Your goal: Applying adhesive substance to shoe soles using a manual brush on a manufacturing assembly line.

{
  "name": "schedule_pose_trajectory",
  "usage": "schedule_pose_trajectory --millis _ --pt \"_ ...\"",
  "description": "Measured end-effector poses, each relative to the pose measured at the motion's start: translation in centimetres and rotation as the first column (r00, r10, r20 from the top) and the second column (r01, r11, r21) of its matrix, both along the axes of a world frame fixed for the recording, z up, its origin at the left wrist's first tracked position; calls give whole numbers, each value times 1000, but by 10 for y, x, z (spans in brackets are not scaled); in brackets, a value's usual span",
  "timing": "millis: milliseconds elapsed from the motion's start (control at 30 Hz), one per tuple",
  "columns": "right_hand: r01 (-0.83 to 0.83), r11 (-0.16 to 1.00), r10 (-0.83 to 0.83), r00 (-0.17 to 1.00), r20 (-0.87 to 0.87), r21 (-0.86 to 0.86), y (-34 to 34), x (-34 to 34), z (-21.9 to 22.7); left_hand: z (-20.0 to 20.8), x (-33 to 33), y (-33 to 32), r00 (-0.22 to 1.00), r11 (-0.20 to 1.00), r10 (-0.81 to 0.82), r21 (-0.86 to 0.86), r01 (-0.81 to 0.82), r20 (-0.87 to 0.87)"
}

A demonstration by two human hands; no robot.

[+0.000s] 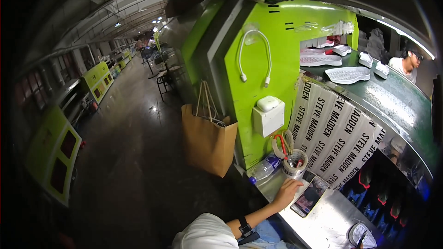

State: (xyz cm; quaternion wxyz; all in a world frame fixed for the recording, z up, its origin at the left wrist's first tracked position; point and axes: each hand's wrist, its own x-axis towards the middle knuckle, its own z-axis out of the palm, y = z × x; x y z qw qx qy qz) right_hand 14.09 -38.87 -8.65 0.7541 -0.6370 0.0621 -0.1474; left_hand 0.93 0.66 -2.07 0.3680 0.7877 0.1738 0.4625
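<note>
While the left hand (287, 194) is at the edge of the phone (309, 197) on the metal bench (340, 208) — fingers bent, grip impossible to tell — a light touch should avoid sliding it; right hand unseen.

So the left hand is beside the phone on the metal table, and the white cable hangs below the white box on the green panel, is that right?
Not quite: the white cable hangs above the white box on the green panel, as the head view shows. The left hand is indeed beside the phone on the metal table.
</note>
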Motion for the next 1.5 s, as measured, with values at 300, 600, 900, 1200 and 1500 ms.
schedule_pose_trajectory --millis 300,600,900,1200,1500 --pt "-103 991 116 980 -164 88 -21 16 -29 -3 0 -5 991 956 -121 -274 101 -59" --pt "106 994 -106 994 17 -19 47 -17 54 -11 -8 1 972 966 -182 -212 149 -147" --pt "50 997 -47 998 -40 60 44 -22 58 -8 -2 5 991 980 -60 -194 35 -122" --pt "26 995 -24 999 -29 99 45 -21 53 -30 -2 15 999 989 -26 -145 20 -40" --pt "86 996 -87 995 -51 -31 37 -17 59 1 0 2 981 971 -102 -232 62 -167"
